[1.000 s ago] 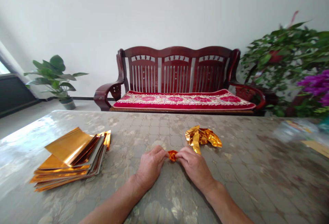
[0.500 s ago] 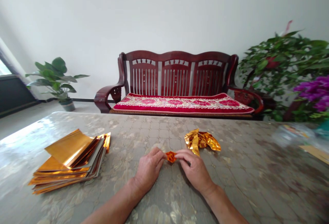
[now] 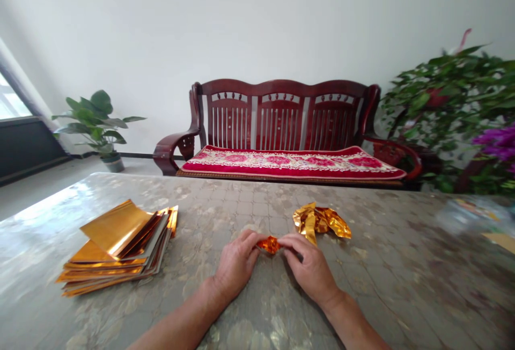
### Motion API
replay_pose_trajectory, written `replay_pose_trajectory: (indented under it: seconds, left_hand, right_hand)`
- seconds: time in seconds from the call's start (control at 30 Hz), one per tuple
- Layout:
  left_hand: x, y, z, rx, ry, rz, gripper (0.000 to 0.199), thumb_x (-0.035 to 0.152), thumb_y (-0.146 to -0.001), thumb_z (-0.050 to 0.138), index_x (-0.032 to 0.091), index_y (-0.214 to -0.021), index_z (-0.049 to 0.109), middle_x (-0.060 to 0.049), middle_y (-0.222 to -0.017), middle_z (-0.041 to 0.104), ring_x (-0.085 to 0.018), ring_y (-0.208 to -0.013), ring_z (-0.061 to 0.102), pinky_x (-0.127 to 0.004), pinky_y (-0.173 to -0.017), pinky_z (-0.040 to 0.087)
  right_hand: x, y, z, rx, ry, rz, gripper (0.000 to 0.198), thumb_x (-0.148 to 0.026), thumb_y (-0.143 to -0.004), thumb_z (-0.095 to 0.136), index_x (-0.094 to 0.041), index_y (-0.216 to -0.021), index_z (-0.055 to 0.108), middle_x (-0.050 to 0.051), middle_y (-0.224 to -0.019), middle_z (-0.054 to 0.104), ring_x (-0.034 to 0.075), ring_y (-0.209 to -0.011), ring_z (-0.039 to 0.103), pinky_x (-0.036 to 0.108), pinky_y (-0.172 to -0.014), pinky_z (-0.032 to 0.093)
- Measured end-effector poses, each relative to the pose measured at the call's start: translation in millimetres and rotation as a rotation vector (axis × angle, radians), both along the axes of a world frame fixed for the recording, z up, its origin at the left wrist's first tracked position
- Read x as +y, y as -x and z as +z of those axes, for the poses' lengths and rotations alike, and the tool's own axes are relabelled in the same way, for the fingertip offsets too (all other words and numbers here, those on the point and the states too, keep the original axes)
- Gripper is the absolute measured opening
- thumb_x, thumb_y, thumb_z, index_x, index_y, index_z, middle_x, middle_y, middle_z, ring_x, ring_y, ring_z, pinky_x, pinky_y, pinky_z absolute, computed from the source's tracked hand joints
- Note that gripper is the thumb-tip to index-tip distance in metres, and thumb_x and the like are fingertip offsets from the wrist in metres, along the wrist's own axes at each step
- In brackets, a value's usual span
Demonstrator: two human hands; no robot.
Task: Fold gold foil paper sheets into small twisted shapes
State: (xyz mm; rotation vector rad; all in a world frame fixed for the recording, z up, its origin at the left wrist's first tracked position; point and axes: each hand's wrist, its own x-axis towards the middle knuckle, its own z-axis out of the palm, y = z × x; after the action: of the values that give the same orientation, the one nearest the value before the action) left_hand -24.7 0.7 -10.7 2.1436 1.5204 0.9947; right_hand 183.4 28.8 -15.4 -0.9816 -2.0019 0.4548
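Between my two hands is a small folded piece of orange-gold foil paper point(image 3: 269, 244), crinkled in its middle. My left hand point(image 3: 237, 260) pinches its left end with thumb and fingers. At the opposite end my right hand point(image 3: 308, 264) grips it the same way. Just beyond the right hand lies crumpled gold foil point(image 3: 323, 222) on the table. A loose stack of gold foil sheets point(image 3: 112, 256), some with grey undersides, rests to the left of my left hand.
The table point(image 3: 225, 205) wears a grey patterned cover. At its right side lie a clear plastic bag point(image 3: 470, 216) and a tan flat piece point(image 3: 501, 241). Behind it stands a dark red wooden bench point(image 3: 277, 114) with a red floral cushion, flanked by potted plants point(image 3: 96, 119).
The view has turned slightly left, so everything sits a little farther right. Both hands keep hold of the folded foil paper, whose middle looks slightly wider.
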Motion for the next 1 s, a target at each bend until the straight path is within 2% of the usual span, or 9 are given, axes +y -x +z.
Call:
replay_pose_trajectory:
  seconds: [0.17, 0.43, 0.7, 0.87, 1.0]
  left_hand:
    - [2.7, -0.3, -2.9, -0.031, 0.015, 0.036, 0.036, 0.009, -0.085, 0.048, 0.028, -0.113, 0.062, 0.000, -0.101, 0.066, -0.015, -0.090, 0.064, -0.025, -0.081, 0.049]
    - [7.3, -0.4, -10.0, -0.096, 0.030, 0.053, 0.042, 0.007, -0.079, 0.051, 0.026, -0.116, 0.060, 0.000, -0.102, 0.067, -0.015, -0.088, 0.064, -0.025, -0.078, 0.049]
    - [7.3, 0.0, -10.0, -0.091, 0.040, 0.028, 0.040, 0.006, -0.078, 0.050, 0.026, -0.111, 0.062, 0.001, -0.098, 0.065, -0.013, -0.079, 0.062, -0.024, -0.076, 0.048]
    - [6.3, -1.9, -5.8, -0.074, 0.018, 0.018, 0.031, 0.013, -0.082, 0.052, 0.026, -0.107, 0.065, 0.001, -0.092, 0.064, -0.013, -0.077, 0.061, -0.023, -0.072, 0.047]
    - [7.0, -3.2, -4.6, -0.087, 0.014, 0.020, 0.030, 0.012, -0.083, 0.050, 0.026, -0.104, 0.066, 0.000, -0.091, 0.065, -0.015, -0.081, 0.061, -0.024, -0.073, 0.046]
  right_hand:
    - [-0.8, 0.3, 1.1, -0.006, -0.006, -0.005, 0.029, -0.011, -0.087, 0.051, -0.024, -0.104, 0.069, 0.004, -0.103, 0.072, 0.020, -0.099, 0.066, 0.036, -0.091, 0.053]
    - [-2.5, 0.9, 0.2, 0.020, 0.014, -0.053, 0.045, -0.007, -0.079, 0.047, -0.021, -0.119, 0.063, 0.007, -0.107, 0.073, 0.021, -0.097, 0.069, 0.038, -0.088, 0.056]
    - [-5.6, 0.0, -0.2, -0.012, -0.001, -0.041, 0.044, -0.003, -0.075, 0.045, -0.022, -0.110, 0.063, 0.004, -0.100, 0.071, 0.018, -0.086, 0.068, 0.033, -0.082, 0.056]
    - [-7.0, 2.9, 4.8, -0.035, -0.041, 0.006, 0.041, -0.001, -0.074, 0.045, -0.022, -0.104, 0.063, 0.004, -0.099, 0.068, 0.020, -0.095, 0.064, 0.034, -0.087, 0.052]
    - [-6.6, 4.2, 4.5, -0.022, -0.062, 0.011, 0.037, 0.001, -0.074, 0.044, -0.022, -0.094, 0.064, 0.004, -0.093, 0.066, 0.020, -0.091, 0.063, 0.033, -0.083, 0.052]
